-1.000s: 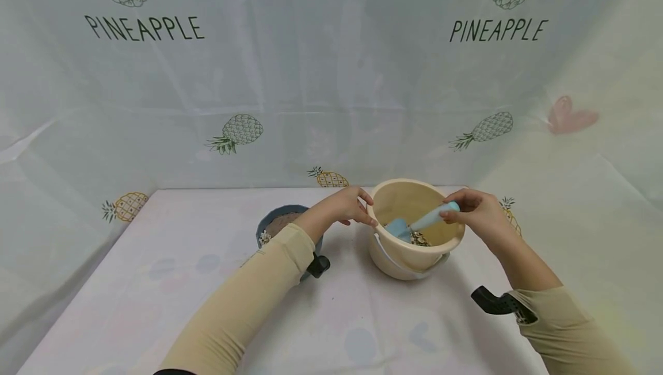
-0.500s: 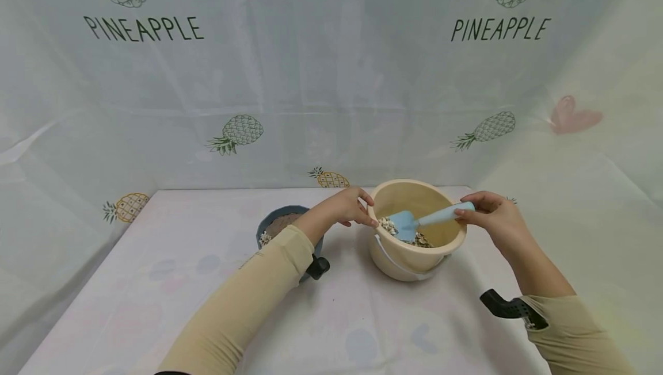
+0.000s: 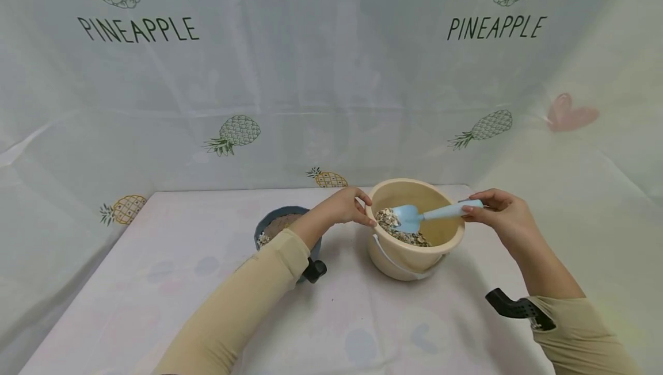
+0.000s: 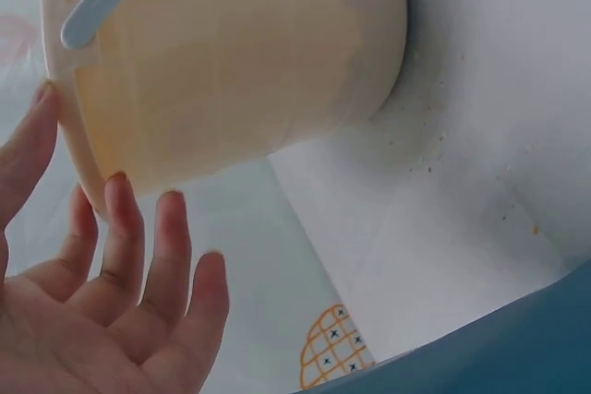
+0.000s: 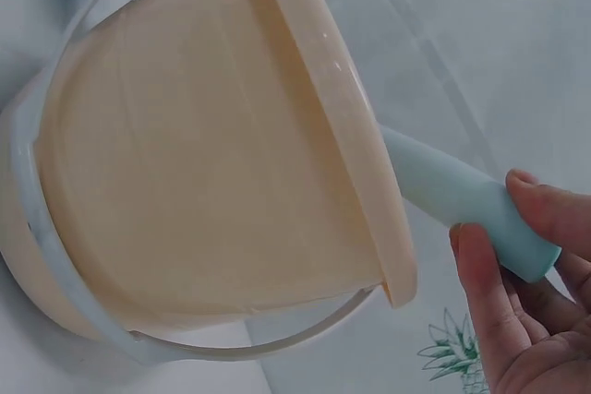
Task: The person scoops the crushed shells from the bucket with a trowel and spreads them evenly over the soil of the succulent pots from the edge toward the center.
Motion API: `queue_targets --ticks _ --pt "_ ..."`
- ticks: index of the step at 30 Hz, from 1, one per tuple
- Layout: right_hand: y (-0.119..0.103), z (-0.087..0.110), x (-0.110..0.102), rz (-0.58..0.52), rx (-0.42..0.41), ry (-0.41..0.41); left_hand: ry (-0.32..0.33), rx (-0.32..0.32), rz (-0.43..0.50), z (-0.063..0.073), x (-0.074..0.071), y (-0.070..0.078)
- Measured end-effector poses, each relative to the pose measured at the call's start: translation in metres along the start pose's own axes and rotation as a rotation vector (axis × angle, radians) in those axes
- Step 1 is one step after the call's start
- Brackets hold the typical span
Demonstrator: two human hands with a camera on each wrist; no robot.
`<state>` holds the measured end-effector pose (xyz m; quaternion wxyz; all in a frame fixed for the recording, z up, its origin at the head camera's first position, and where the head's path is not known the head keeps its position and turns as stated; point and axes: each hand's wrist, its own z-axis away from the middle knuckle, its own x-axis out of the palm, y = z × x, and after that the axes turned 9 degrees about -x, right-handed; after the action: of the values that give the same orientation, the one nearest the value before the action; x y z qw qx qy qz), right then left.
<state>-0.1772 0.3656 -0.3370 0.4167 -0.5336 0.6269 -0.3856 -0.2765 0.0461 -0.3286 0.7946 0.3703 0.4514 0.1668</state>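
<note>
A cream bucket (image 3: 401, 266) with a thin white handle stands on the table, holding a loose, speckled, flaky mix (image 3: 414, 239). My left hand (image 3: 346, 207) grips its left rim, thumb and fingertips at the edge in the left wrist view. My right hand (image 3: 499, 214) pinches the end of a light blue hand trowel (image 3: 445, 212) between thumb and fingers. The trowel slants in over the right rim, its blade against the mix by the left wall. In the right wrist view the bucket wall (image 5: 212, 154) hides the blade, leaving only the handle (image 5: 452, 177) visible.
Left of the bucket, a blue-grey pot (image 3: 260, 231) with brown and pale contents is partly hidden behind my left forearm. Small crumbs (image 4: 429, 170) lie on the table near the bucket. A pineapple-print sheet (image 3: 331, 76) hangs at the back.
My right hand has moved right, drawing the trowel handle further out over the right rim. The blade has risen into fuller view, and more mix shows by the left wall. My left hand stays put.
</note>
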Motion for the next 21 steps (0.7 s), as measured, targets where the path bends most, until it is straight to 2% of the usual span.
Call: queue_targets --ticks 4,10,15,21 --pt "-0.003 0.002 -0.003 -0.04 -0.027 -0.024 0.042 0.025 0.035 0.005 0.002 -0.002" --pt "-0.006 0.003 -0.004 -0.09 -0.042 -0.029 0.055 0.043 0.072 0.007 0.001 -0.009" --pt "-0.009 0.003 -0.002 -0.097 -0.05 -0.006 0.07 0.043 0.06 0.014 -0.01 -0.009" --pt "-0.015 -0.005 0.003 -0.099 -0.05 0.03 0.088 0.036 0.028 0.029 -0.024 -0.008"
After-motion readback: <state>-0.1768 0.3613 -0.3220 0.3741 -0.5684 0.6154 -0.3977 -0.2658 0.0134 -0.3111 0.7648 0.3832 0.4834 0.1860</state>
